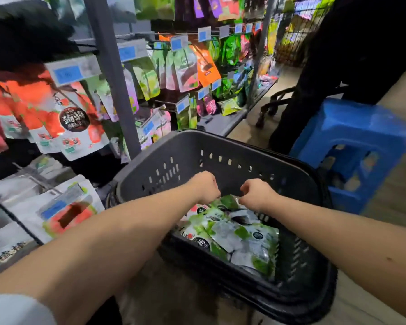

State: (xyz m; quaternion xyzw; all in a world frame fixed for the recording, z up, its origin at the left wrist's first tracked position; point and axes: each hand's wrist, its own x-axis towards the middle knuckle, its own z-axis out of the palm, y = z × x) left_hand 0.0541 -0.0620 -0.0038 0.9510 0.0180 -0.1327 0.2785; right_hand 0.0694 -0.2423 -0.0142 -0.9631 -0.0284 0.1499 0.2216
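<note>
Both hands reach into the basket (pixel 220 143), over its far end; the left hand (pixel 205 187) and right hand (pixel 257 194) are each curled tight, knuckles up, and they pinch the top edge of a green pouch (pixel 229 202) at its two upper corners. The fingertips themselves are hidden behind the knuckles, so how deep the pinch goes cannot be told.

The pouch stands tilted against the basket's far wall, its lower part resting on the heap of like packs (pixel 239 240) that fills the basket's right side and near right corner.

It should be light and soft, a thin glossy film that bends and slips easily; the contents may crush if squeezed in the middle. The sealed top strip is the stiffest part and the best hold, taken at both corners; lifted by one corner it would likely swing and twist.

To the left, a rack (pixel 110 66) hangs more snack packs; beyond the basket's right edge sits a blue stool (pixel 352 137).
</note>
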